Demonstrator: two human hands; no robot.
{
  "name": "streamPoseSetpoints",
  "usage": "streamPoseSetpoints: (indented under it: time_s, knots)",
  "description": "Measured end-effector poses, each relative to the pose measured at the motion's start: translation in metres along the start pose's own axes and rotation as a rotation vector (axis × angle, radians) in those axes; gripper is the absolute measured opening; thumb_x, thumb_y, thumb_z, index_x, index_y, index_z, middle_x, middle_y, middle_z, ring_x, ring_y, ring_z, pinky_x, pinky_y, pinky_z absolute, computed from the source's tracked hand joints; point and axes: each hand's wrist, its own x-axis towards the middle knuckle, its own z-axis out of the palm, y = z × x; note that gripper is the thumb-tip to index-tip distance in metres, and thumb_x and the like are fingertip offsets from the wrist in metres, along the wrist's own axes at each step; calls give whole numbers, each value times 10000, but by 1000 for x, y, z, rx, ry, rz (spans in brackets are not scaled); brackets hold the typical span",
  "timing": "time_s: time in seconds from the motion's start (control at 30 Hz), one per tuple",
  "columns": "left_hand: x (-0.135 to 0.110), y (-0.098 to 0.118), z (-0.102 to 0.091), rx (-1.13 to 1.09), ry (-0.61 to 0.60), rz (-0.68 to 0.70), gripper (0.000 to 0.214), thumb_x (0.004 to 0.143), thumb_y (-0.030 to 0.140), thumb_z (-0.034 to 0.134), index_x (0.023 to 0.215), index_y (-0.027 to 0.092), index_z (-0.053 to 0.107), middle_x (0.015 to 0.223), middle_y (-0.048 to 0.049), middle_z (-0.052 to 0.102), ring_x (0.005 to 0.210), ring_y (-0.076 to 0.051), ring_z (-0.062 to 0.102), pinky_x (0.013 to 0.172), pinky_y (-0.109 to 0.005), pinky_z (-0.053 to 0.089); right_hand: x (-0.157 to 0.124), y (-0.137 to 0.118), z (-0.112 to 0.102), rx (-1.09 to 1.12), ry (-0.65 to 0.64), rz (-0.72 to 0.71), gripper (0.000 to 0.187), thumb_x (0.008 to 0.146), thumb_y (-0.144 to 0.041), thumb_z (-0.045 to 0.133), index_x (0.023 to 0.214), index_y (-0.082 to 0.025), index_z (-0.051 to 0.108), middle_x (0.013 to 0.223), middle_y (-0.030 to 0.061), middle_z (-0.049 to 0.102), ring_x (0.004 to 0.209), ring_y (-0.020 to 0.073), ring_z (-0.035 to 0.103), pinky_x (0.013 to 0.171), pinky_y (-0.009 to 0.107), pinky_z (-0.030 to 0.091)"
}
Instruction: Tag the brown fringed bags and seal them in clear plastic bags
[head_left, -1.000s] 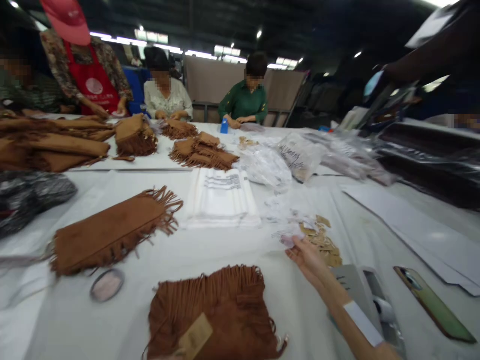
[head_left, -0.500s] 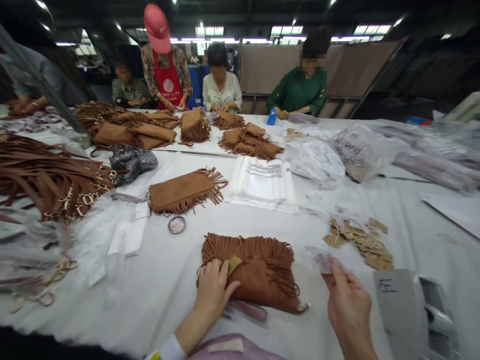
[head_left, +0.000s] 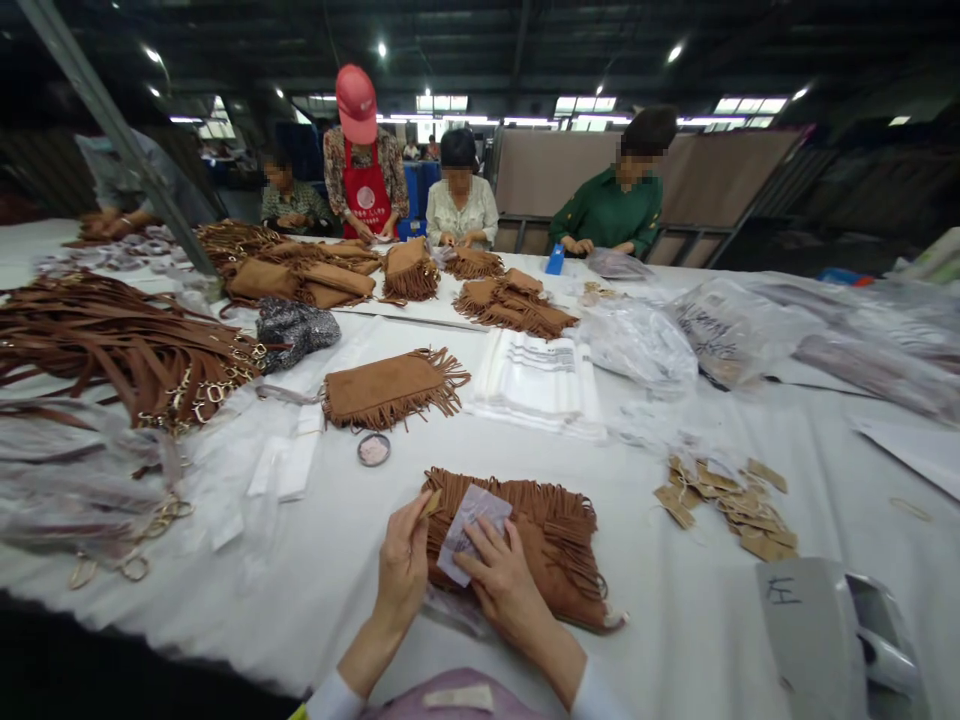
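Note:
A brown suede fringed bag [head_left: 551, 545] lies on the white table [head_left: 300, 590] right in front of me. My left hand [head_left: 403, 567] rests on its left end, fingers pinched on a small tan tag [head_left: 431, 502]. My right hand [head_left: 501, 582] lies over the middle of the bag and pinches a small clear plastic bag [head_left: 469, 528] against it.
A pile of tan paper tags [head_left: 724, 495] lies to the right, and a grey tape dispenser [head_left: 832, 640] at the near right. Another fringed bag [head_left: 390, 390], a small round dish [head_left: 373, 449], folded white bags [head_left: 540, 385] and brown straps [head_left: 112, 350] lie beyond. Several people work at the far side.
My right hand has come left from beside the bag and brought the clear plastic bag onto it. My left hand stays on the bag's left end. The view has shifted a little.

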Motion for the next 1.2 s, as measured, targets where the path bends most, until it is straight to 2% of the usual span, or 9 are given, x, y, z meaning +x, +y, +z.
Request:
streamPoseSetpoints:
  time_s: [0.17, 0.27, 0.37, 0.5, 0.6, 0.7, 0.83, 1.0, 1.2]
  knots:
    - [7, -11, 13, 108, -363, 305, 369, 954, 241, 377, 1289, 239, 533, 1286, -82, 601, 1216, -202, 521, 1059, -444, 416, 0, 4, -11, 112, -126, -110, 457, 846, -111, 468, 1245, -310, 571, 1345, 48, 564, 1322, 239, 405, 1115, 602, 176]
    - [15, -14, 18, 246, -655, 337, 405, 939, 256, 398, 1330, 224, 501, 1333, -100, 573, 1240, -225, 511, 1053, -475, 416, -16, 12, -16, 147, 54, -41, 452, 850, -72, 407, 1230, -249, 578, 1275, 83, 605, 1242, 214, 493, 1089, 536, 295]
    - [21, -13, 10, 292, -787, 293, 476, 938, 326, 411, 1402, 221, 408, 1433, -106, 477, 1342, -242, 407, 1121, -532, 308, -52, 15, -19, 135, 257, 75, 263, 883, -167, 484, 1100, -204, 627, 1114, 104, 659, 1085, 216, 585, 943, 425, 460]
    - [14, -12, -15, 300, -726, 276, 623, 899, 500, 471, 1456, 272, 308, 1524, -93, 337, 1431, -294, 222, 1153, -589, 163, -100, 10, -13, 7, 265, 42, 299, 813, -326, 658, 1079, -194, 624, 1012, 102, 654, 963, 242, 606, 810, 395, 498]
    - [-4, -18, -30, 385, -643, 279, 914, 736, 641, 628, 1482, 277, 244, 1558, -130, 236, 1427, -382, 166, 1122, -636, 172, -113, 7, 4, -97, 336, 58, 264, 857, -313, 610, 1087, -184, 626, 1037, 114, 647, 952, 236, 609, 783, 380, 495]
    - [-25, -28, -32, 498, -578, 267, 1030, 646, 595, 740, 1486, 309, 216, 1584, -132, 131, 1412, -436, 152, 1091, -662, 208, -109, 9, 16, -120, 392, 167, 151, 914, -231, 524, 987, -192, 652, 933, 84, 650, 840, 193, 617, 706, 332, 480]
    - [-38, -39, -18, 539, -547, 273, 849, 759, 438, 701, 1468, 370, 239, 1596, -106, 50, 1398, -404, 217, 1067, -594, 314, -107, 17, 10, -107, 389, 186, 133, 896, -275, 569, 968, -206, 658, 896, 65, 633, 801, 187, 606, 687, 322, 483]
    - [-36, -44, 0, 526, -466, 297, 718, 824, 424, 625, 1454, 367, 285, 1579, -125, 129, 1335, -365, 346, 1023, -560, 381, -119, 47, 0, -237, 600, 471, 398, 908, -416, 515, 1221, -175, 561, 1148, 156, 585, 1047, 293, 560, 873, 484, 477]
    - [-40, -64, 1, 477, -473, 285, 669, 815, 418, 625, 1427, 351, 362, 1488, -114, 375, 1221, -305, 487, 978, -469, 465, -120, 57, 13, -192, 526, 558, 498, 922, -431, 478, 1354, -188, 432, 1091, 131, 635, 945, 273, 604, 796, 460, 517]
